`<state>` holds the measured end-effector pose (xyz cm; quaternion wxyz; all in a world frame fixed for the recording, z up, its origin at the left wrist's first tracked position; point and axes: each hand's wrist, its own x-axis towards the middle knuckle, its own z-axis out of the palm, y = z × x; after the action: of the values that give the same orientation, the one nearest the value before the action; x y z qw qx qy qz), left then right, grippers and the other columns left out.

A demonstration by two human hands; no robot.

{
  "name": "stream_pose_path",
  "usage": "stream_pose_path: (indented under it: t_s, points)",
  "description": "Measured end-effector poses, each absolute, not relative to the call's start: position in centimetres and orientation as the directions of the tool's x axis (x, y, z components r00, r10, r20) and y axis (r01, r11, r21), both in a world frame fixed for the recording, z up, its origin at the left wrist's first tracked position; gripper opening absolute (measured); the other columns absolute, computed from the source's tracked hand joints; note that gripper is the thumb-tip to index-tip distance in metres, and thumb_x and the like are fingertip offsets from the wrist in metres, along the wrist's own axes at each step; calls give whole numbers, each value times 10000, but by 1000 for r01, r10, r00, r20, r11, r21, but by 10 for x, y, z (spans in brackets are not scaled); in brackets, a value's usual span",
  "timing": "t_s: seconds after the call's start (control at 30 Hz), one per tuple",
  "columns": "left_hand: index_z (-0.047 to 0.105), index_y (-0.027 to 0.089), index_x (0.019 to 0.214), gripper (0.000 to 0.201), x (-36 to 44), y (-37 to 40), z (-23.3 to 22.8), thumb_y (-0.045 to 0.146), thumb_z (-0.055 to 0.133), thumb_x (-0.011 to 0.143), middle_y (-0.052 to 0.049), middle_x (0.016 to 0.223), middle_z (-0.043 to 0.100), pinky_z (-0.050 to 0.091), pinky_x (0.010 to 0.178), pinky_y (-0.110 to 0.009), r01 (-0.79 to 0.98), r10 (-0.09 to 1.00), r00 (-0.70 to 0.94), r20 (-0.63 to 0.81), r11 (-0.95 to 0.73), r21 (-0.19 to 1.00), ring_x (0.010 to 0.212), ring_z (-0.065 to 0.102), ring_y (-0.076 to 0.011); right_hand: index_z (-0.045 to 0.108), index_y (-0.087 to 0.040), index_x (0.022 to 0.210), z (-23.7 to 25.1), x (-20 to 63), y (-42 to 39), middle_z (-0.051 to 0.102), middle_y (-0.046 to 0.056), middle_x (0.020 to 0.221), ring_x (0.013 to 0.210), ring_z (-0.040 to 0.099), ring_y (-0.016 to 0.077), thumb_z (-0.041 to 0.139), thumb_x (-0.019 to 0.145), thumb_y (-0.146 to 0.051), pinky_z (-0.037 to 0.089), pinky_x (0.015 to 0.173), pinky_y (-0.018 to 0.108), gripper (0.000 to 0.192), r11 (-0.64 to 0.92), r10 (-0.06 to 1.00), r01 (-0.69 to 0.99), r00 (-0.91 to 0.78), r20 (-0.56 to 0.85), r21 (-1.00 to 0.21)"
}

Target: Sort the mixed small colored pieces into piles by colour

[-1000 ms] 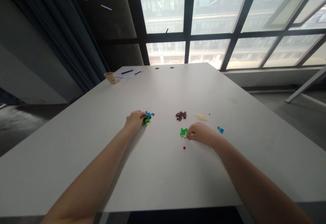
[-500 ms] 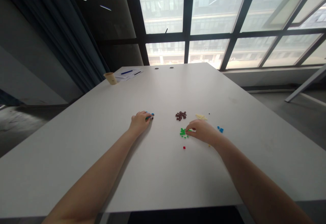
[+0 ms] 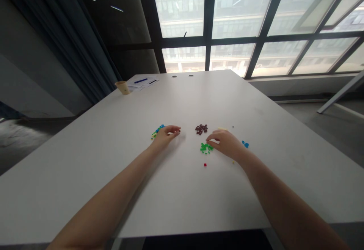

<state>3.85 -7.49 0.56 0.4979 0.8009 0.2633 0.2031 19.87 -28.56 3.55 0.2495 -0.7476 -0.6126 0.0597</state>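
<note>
My left hand [image 3: 165, 136] is raised a little over the table, its thumb and fingers closed in a pinch. A small dark brown brick shows faintly at its fingertips. Just left of it lies a mixed pile of blue, green and yellow bricks [image 3: 156, 133], partly covered by the hand. My right hand [image 3: 226, 143] hovers at the upper right of a pile of green bricks [image 3: 205, 147], thumb and forefinger pinched together; what they hold, if anything, is too small to make out. Pale yellow bricks [image 3: 222, 129] are partly hidden behind that hand.
A heap of dark brown bricks [image 3: 201, 129] lies between the hands, farther back. Blue bricks [image 3: 245, 144] sit at the right, and a single red brick [image 3: 205, 165] lies nearer me. A paper cup [image 3: 123, 87] and papers with pens [image 3: 142, 83] occupy the white table's far left.
My left hand has moved right and lifted away from the mixed pile, uncovering more of it. My right hand has risen slightly off the green bricks, its fingertips staying close to them.
</note>
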Motion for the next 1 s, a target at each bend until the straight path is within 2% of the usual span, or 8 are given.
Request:
stream_pose_path:
  t_s: [0.07,0.2,0.33,0.5,0.73,0.87,0.93,1.0]
  points:
    - [618,201,967,407,42,-95,11,410,699,627,-41,901,633,430,678,-244,100,555,827,-88,9,995,771,574,-125,691,-201,800,37,198,-285,630,26,681,670,535,129,518,798,-236,380,655,242,176,-91,928,886,241,285,-455]
    - [614,258,971,422,47,-129,14,348,765,587,-1,901,590,418,640,-214,65,317,913,-257,509,858,710,554,-71,672,-193,846,38,193,-282,610,28,678,667,526,129,480,828,-238,386,673,252,198,-4,860,884,241,449,-467]
    - [632,255,943,372,49,-139,8,267,772,598,6,844,580,384,585,-187,97,197,939,-280,631,770,666,525,-54,658,-199,870,37,186,-279,581,26,666,669,517,137,473,826,-243,396,672,269,195,64,803,886,228,551,-460]
    - [630,242,953,366,49,-137,4,253,764,613,1,822,571,371,573,-178,109,176,945,-276,625,773,648,496,-50,649,-215,936,37,175,-278,566,20,700,693,506,137,519,794,-228,399,692,278,194,160,776,877,171,607,-452]
    - [609,228,984,393,51,-139,1,344,738,632,1,819,570,381,607,-176,133,187,951,-244,466,875,664,501,-53,656,-207,818,33,170,-272,576,29,711,717,511,142,532,791,-224,396,714,279,128,147,817,886,142,559,-439]
    - [599,197,953,312,49,-124,6,405,624,722,-41,892,610,413,630,-230,197,396,901,-179,-3,980,696,531,-103,668,-205,839,27,194,-275,580,31,716,724,522,147,545,794,-270,397,726,278,146,-29,802,895,287,524,-445]
    - [607,178,893,210,45,-111,11,343,548,777,-55,883,608,430,698,-281,256,506,862,8,-449,856,756,540,-146,681,-212,844,21,209,-278,580,34,718,734,526,156,531,803,-284,391,730,284,171,-198,800,886,393,453,-420]
    - [611,171,867,157,38,-100,14,242,489,800,-79,933,585,417,795,-337,386,537,824,180,-765,515,874,525,-198,689,-223,860,15,220,-279,594,40,765,770,534,164,518,809,-277,381,736,287,187,-334,814,870,460,354,-362]
